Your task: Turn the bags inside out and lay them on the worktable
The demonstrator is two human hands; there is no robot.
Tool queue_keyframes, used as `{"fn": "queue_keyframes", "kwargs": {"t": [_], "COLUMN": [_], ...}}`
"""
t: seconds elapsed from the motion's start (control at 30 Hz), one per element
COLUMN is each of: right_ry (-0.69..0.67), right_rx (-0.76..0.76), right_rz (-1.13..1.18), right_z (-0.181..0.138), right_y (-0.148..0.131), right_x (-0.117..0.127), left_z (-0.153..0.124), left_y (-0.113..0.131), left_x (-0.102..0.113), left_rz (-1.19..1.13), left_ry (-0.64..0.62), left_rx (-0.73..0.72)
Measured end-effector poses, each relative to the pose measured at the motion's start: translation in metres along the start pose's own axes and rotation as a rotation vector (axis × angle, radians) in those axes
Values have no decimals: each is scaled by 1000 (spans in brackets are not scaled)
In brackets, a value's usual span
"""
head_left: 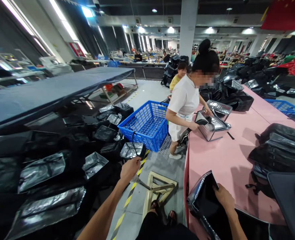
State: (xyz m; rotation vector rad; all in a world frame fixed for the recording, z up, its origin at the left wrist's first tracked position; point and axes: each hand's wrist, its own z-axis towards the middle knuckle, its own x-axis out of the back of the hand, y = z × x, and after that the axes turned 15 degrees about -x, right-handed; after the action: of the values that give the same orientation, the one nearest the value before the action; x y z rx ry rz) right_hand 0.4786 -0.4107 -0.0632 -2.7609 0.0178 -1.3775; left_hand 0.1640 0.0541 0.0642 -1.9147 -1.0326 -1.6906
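Gripping what, right side?

My right hand is closed on the rim of an insulated bag, thumb on the outer face and fingers folded over the edge into the mouth. The bag lies at the near corner of the pink table, mouth open, one end overhanging the table edge toward me.

Appearance?

Black fabric shell, crinkled silver foil lining, seams bound in black. The walls sag, and it is not holding a box shape.

Handling characteristics?

Judged light and soft. The shell should fold wherever it is unsupported. The foil looks slick, so a pinch on the lining alone may slip. Recommended hold: the bound rim, where I have it, or a strap. Not fragile, though the foil would crease.

Left side?

My left hand is stretched out over the floor, fingers curled shut. A second bag of the same kind sits just beyond it, foil mouth up, with a thin black strap looping above. I cannot tell whether the strap is inside that fist.

Surroundings?

A heap of bags covers the floor to my left. A blue crate stands behind the second bag. A wooden stool is below, between my arms. Farther along the table a co-worker in a white top has both hands on another open bag.
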Motion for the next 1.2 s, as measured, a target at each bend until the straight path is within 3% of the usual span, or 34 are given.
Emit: {"fn": "queue_keyframes", "kwargs": {"t": [0.57, 0.9, 1.2], "right_ry": [31, 66, 125], "right_rx": [-57, -165, -258], "right_rz": [88, 75, 56], "right_z": [38, 28, -2], "right_y": [-7, -46, -97], "right_x": [-15, -9, -33], "left_z": [-6, -5, -4], "left_y": [1, -10, -18], "left_x": [2, -1, -13], "left_rz": [-14, -94, -172], "left_ry": [-78, -91, -127], "left_rx": [-58, -133, -222]}}
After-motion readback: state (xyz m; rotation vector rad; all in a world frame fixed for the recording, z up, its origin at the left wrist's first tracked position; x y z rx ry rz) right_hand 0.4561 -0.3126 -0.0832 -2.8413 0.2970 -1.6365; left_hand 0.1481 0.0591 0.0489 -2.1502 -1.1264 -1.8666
